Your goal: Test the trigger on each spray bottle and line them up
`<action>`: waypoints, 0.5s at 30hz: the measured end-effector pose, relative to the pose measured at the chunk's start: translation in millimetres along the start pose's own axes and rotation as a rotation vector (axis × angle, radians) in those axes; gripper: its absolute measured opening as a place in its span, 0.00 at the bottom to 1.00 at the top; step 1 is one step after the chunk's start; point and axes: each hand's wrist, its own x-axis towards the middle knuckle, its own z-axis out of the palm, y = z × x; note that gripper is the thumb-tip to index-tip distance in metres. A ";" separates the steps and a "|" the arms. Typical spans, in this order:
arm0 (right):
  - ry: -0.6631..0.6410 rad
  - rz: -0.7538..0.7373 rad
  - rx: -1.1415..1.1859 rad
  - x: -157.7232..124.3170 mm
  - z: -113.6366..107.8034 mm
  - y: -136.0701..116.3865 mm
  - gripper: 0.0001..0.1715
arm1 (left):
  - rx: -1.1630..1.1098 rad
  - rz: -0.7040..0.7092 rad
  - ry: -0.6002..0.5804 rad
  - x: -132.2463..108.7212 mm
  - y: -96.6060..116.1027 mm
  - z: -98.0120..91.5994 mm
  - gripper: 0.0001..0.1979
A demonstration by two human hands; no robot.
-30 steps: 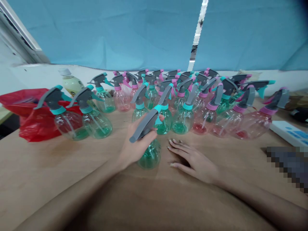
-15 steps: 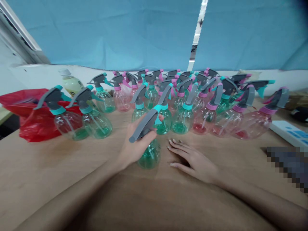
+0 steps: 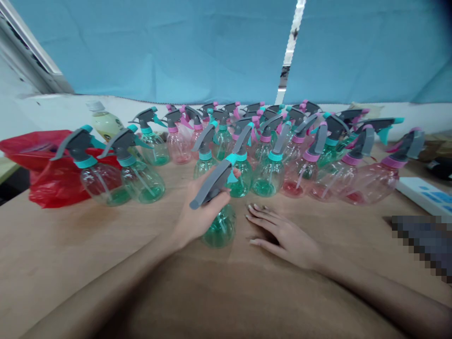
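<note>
My left hand point(image 3: 197, 212) is wrapped around the neck of a green spray bottle point(image 3: 219, 230) with a grey and teal trigger head. The bottle stands upright on the wooden table point(image 3: 169, 292), and its collar is hidden by my fingers. Flat on the table to the right of it lies my right hand point(image 3: 282, 235), fingers stretched out and holding nothing. Just beyond my hands stand more spray bottles, among them a green one point(image 3: 265, 181) with a teal collar and a pink one point(image 3: 294, 181) with a pink collar.
Several green and pink spray bottles fill the back of the table. Two green ones point(image 3: 143, 181) stand at the left beside a red plastic bag point(image 3: 52, 183) and a pale-yellow bottle point(image 3: 106, 123). A white and blue box point(image 3: 425, 193) and a blurred-out dark object point(image 3: 427, 240) lie at the right.
</note>
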 end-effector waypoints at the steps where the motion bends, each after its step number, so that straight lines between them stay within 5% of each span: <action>1: 0.000 -0.001 0.001 -0.1 -0.2 0.0 0.34 | -0.004 -0.005 -0.001 -0.3 0.0 -0.2 0.18; 15: 0.003 -0.001 0.004 0.1 1.0 0.5 0.34 | -0.015 -0.003 -0.055 -0.4 -2.5 -3.6 0.08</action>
